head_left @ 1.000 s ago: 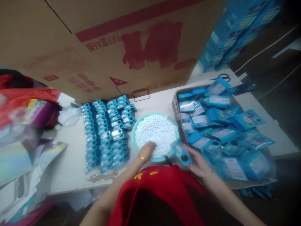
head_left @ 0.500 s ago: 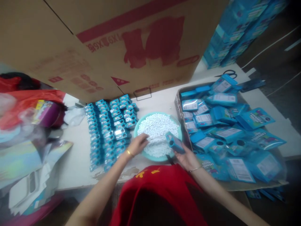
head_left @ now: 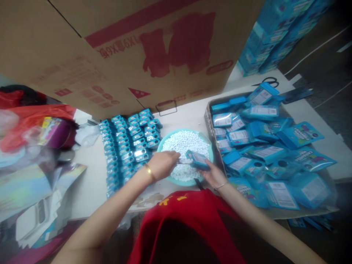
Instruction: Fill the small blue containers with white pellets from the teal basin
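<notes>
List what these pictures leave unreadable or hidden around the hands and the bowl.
- Head view: whatever the left hand pinches is hidden by its fingers.
- Small blue box in the right hand: print blurred.
- Bowl: near rim covered by both hands.
- Cardboard carton: cut off by top edge.

One bowl (head_left: 168, 179); one scissors (head_left: 267, 81)

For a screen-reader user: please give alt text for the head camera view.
The right hand holds a small blue box over a teal bowl of white pellets, the left hand at its end. Blue packs fill a tray beside it.
</notes>
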A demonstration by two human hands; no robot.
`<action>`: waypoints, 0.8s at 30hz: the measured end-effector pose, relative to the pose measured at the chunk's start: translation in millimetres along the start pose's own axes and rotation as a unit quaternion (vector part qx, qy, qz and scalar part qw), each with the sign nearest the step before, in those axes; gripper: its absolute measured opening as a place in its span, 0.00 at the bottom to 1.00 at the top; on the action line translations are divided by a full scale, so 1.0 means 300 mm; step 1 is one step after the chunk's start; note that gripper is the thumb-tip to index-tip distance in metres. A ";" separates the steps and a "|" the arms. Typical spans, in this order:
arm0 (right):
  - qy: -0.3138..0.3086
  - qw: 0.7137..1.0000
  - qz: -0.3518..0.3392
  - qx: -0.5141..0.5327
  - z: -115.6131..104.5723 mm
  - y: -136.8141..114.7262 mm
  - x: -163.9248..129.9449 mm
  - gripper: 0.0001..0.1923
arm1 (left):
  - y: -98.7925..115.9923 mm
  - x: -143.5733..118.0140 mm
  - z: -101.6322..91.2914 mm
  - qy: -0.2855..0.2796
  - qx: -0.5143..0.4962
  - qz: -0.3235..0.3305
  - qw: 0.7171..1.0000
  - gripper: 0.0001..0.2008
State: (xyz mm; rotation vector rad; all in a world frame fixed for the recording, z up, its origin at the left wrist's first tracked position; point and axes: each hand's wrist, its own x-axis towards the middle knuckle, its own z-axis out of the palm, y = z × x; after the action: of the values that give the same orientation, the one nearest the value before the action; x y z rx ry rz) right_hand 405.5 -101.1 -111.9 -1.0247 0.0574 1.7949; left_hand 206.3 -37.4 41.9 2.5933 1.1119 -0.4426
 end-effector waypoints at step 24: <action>0.093 0.995 0.030 0.018 -0.058 -0.029 -0.078 0.08 | -0.108 0.228 0.592 0.101 -0.272 -0.118 0.950 0.12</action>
State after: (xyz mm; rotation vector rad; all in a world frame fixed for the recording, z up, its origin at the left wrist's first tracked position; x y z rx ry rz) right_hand 425.7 -122.4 -103.9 -1.1722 0.2365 1.7411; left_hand 197.9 -37.8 -151.1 2.0601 1.3849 0.0867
